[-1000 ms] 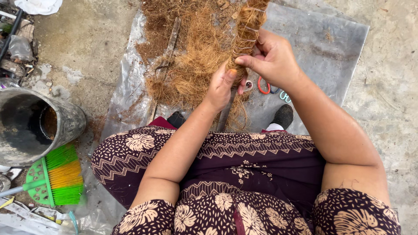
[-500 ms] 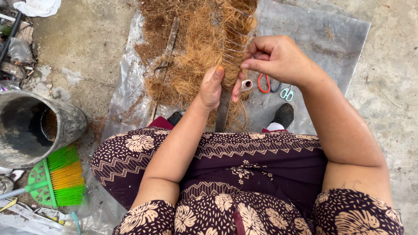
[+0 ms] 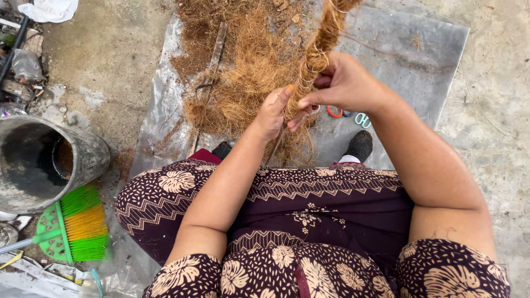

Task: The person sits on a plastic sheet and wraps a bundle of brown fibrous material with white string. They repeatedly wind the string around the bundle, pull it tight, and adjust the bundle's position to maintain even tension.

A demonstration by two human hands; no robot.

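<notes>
A twisted rope of brown coconut fibre rises from between my hands toward the top of the view. My right hand pinches the rope just below its thick twisted part. My left hand presses against the loose strands at the rope's lower end. Behind the hands lies a loose heap of the same fibre on a grey plastic sheet spread over the concrete ground.
Scissors with coloured handles lie on the sheet past my right hand. A dark metal bucket stands at the left, with a green and orange broom head below it. Clutter lines the left edge. My patterned skirt fills the foreground.
Both hands have risen and shifted right, and the twisted fibre rope is now longer and more upright between them.
</notes>
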